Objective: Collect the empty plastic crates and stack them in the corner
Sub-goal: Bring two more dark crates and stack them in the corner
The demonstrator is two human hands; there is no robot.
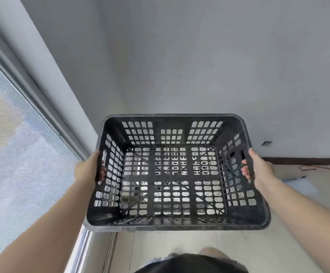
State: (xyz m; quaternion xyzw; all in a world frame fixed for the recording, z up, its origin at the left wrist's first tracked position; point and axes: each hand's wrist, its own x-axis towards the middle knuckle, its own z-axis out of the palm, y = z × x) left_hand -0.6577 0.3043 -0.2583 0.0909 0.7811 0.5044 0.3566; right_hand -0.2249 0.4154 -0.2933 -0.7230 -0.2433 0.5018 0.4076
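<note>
A black perforated plastic crate (172, 225) is held up in front of me, open side up and empty. My left hand (88, 168) grips its left wall, fingers hooked through the handle slot. My right hand (258, 170) grips the right wall the same way, fingertips showing inside the slot. Through the crate's holed floor I see more black grid pattern below it; whether that is another crate I cannot tell. The crate hangs over the room corner where the grey wall meets the window side.
A window with a mesh screen (12, 144) and its frame run along the left. A grey wall (199, 66) with a dark baseboard (301, 160) stands ahead. On the tiled floor (179, 245) at right lie a red cord (321, 168) and a pen on paper (299, 178).
</note>
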